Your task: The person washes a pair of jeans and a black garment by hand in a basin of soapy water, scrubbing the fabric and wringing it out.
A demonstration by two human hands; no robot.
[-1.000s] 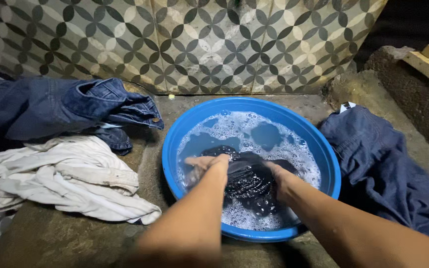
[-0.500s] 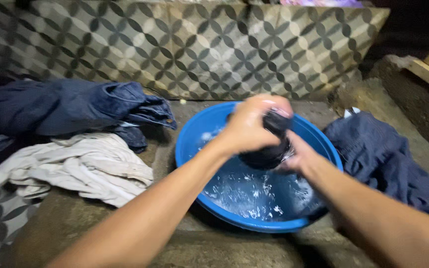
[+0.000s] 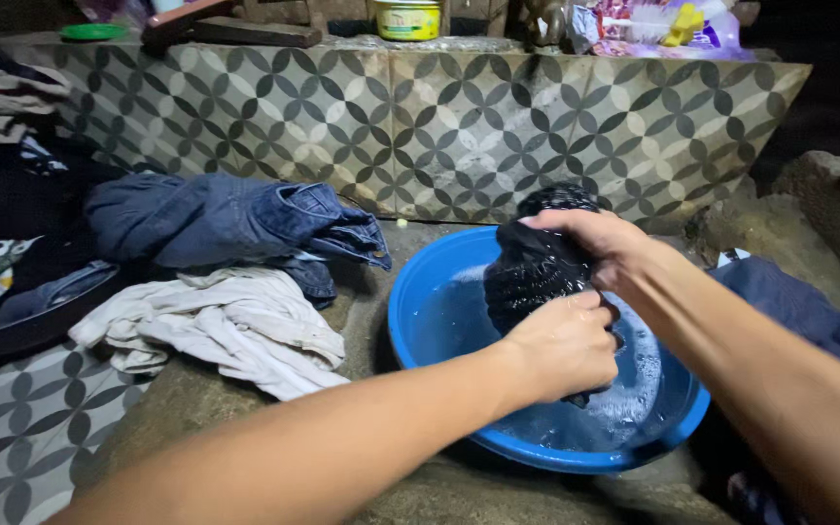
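A dark wet garment is held bunched above a blue plastic basin of soapy water. My left hand grips the garment's lower part. My right hand clutches its upper part from the right. Both hands are over the basin, and the cloth is twisted between them.
Blue denim clothes and a pale cloth lie in a heap left of the basin. Another dark blue garment lies to the right. A patterned tile wall stands behind, with a tub and clutter on its ledge.
The garment has come up out of the suds, from low in the basin to well above it. My hands rose with it and the view tilted upward.
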